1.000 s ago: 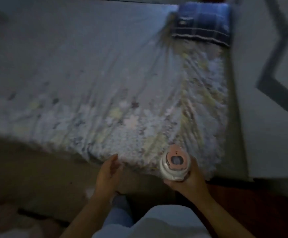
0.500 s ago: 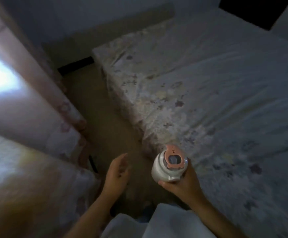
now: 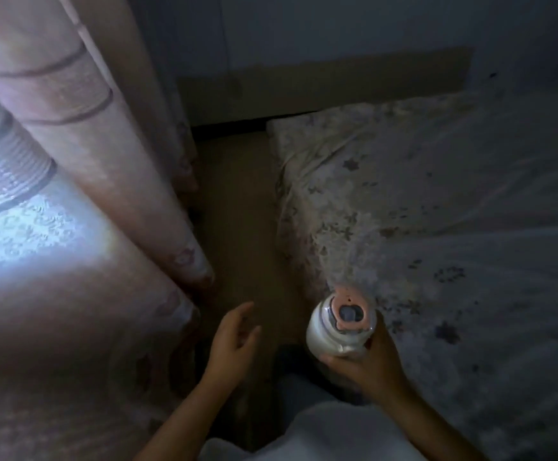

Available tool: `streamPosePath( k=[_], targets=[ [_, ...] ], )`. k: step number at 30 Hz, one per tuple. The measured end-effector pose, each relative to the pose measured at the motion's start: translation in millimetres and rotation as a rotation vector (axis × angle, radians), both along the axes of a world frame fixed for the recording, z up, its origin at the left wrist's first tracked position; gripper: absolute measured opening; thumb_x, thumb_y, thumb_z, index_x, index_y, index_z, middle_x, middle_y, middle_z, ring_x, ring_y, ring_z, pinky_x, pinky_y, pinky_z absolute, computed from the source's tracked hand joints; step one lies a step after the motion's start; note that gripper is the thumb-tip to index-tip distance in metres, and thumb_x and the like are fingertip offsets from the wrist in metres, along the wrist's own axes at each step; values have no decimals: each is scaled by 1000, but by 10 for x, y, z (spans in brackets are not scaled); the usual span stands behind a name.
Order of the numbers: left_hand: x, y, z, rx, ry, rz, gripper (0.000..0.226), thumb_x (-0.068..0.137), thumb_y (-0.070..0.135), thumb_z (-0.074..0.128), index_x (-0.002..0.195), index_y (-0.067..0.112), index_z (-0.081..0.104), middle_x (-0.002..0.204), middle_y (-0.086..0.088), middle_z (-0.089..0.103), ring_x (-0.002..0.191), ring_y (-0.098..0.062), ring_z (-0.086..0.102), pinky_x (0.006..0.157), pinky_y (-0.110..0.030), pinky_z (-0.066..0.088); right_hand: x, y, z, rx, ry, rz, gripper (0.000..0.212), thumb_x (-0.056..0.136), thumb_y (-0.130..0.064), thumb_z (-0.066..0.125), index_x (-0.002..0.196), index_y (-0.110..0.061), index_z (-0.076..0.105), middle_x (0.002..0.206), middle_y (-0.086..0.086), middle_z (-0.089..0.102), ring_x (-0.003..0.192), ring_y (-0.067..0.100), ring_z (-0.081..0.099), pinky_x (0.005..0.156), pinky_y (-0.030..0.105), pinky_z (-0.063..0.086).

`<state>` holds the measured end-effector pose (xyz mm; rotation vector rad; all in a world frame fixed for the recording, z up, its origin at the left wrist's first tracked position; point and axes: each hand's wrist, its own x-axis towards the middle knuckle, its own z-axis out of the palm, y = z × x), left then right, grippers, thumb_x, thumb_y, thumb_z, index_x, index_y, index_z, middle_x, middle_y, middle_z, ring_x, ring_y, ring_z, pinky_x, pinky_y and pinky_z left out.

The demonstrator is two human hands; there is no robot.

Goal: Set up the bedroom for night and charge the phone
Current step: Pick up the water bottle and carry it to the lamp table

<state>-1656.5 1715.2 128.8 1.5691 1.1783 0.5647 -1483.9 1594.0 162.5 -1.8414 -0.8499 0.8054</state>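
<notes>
Right hand (image 3: 375,361) wraps white bottle (image 3: 337,331) from below, pink lid up, likely carried upright so nothing spills. Left hand (image 3: 234,337) empty, fingers loosely spread, free for next reach. Bottle hangs over gap between bed (image 3: 454,227) edge and curtain (image 3: 98,154). Curtain drawn, daylight glowing through; room dim. Phone not in view.

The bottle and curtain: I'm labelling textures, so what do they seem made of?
The bottle in the right hand looks like smooth white plastic with a matte pink lid, judging by its soft sheen; steel is possible. The curtain looks like woven fabric: it hangs in folds and lets light through.
</notes>
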Motion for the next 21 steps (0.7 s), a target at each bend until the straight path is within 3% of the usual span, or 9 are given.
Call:
streamPosePath(
  k=[2,5,8,10,12,14,15,18,21],
  targets=[
    [244,418,43,-17,22,31,37,77,8,59,111,17,47,108,-4,51,82,21,53,69,4,42,260,507,51,-6,16,46,72,42,-19,87,95,-39,43,97,-7,57,88,-17,54,75,1,41],
    [486,932,90,-12,50,64,37,79,3,59,115,6,49,101,1,53,82,7,57,68,4,41,572,1148,79,-9,27,60,69,38,-38,78,100,-34,47,99,-8,59,92,-11,56,80,6,42],
    [636,1371,121,-36,38,121,32,79,1,58,108,11,50,92,11,51,79,17,56,67,5,40,811,1659,49,-26,42,74,77,35,-41,75,105,-22,50,102,-2,60,95,-14,54,80,-1,40],
    [741,1701,112,-44,49,159,29,74,11,57,101,19,49,91,7,54,80,21,54,69,5,40,962,1988,51,-45,57,60,74,33,-40,75,101,-30,49,100,-7,60,92,-18,54,76,-3,40],
    [881,2106,75,-28,77,177,29,79,3,58,103,17,50,96,-3,56,87,8,58,70,6,39,1115,2352,60,-63,58,51,73,31,-42,73,99,-35,47,97,-11,58,90,-18,54,76,-4,39],
    [1064,2576,44,17,103,157,32,80,-6,56,109,6,52,102,-10,53,95,-15,55,71,6,37,1280,2777,78,-79,44,68,75,34,-40,77,103,-27,50,99,-4,61,93,-8,57,82,5,44],
    [1169,2832,27,36,112,148,33,79,-7,56,111,1,51,103,-12,52,96,-20,52,71,5,37,1363,3011,80,-82,42,80,75,38,-34,81,105,-24,49,101,0,61,95,0,58,86,15,47],
    [1496,3673,44,47,61,115,36,80,-7,55,115,0,49,109,-13,50,98,-23,52,70,1,41,1559,3788,129,-80,99,96,71,51,-12,85,107,-28,44,105,1,59,98,17,58,91,38,49],
    [1775,4529,82,34,9,79,37,81,-6,54,116,1,48,112,-12,49,97,-20,52,68,5,41,1725,4582,168,-13,68,-17,72,41,-22,84,100,-37,47,103,-9,59,102,17,57,94,43,47]
  ],
)
